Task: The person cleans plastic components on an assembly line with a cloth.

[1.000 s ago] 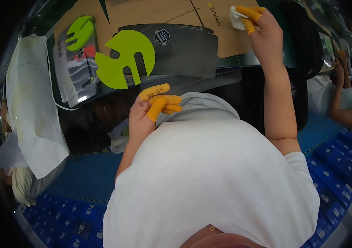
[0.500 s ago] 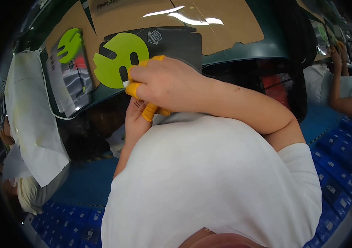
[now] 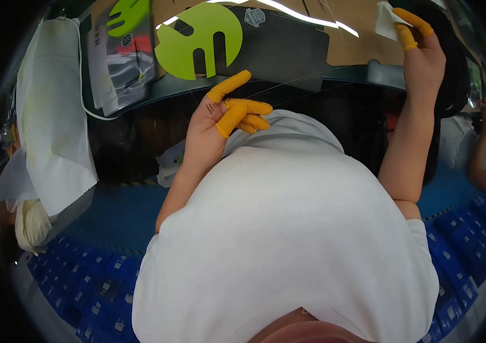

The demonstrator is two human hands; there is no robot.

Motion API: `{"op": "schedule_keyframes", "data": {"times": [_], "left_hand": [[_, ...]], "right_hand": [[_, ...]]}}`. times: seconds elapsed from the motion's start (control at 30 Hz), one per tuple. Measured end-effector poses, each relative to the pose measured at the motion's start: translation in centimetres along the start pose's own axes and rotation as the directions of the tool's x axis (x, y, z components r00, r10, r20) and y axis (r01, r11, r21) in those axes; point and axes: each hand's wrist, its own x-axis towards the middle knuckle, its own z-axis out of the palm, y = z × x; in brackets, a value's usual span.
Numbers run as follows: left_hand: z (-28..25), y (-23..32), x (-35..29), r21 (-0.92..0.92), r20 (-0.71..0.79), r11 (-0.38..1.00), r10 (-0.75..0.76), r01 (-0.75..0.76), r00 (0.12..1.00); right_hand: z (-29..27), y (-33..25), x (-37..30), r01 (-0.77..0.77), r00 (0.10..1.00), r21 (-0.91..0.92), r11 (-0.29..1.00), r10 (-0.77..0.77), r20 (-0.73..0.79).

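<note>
My left hand wears orange finger cots and holds nothing. Its index finger stretches out, apart from the other bent fingers, just below the table's near edge. My right hand, in orange finger cots too, is raised at the far right. Between its thumb and fingertip is pinched a small white piece of cloth or paper. On the table lies a dark grey flat panel with a grey badge print. A bright green rounded shape with slot-like cut-outs covers its left part.
Left of the panel, glossy plastic bags lie below another green slotted shape. Brown board spreads behind. A white sheet hangs at the far left. Another person's arm shows at the right. Blue patterned flooring lies below.
My right hand has left the green shape's lower edge, swinging up and far right with the white piece. My left hand has come into full view, fingers spread. The whole view has shifted.
</note>
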Motion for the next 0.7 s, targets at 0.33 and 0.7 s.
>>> {"op": "schedule_keyframes", "data": {"times": [0.33, 0.7], "left_hand": [[1.1, -0.2, 0.7, 0.318, -0.015, 0.938, 0.148, -0.135, 0.989], [0.0, 0.5, -0.4, 0.073, -0.005, 0.993, 0.098, -0.097, 0.995]], "right_hand": [[10.5, -8.7, -8.0, 0.66, 0.447, 0.147, 0.736, -0.542, 0.712], [1.6, -1.7, -1.9, 0.27, 0.952, -0.385, 0.882, -0.185, 0.245]]}}
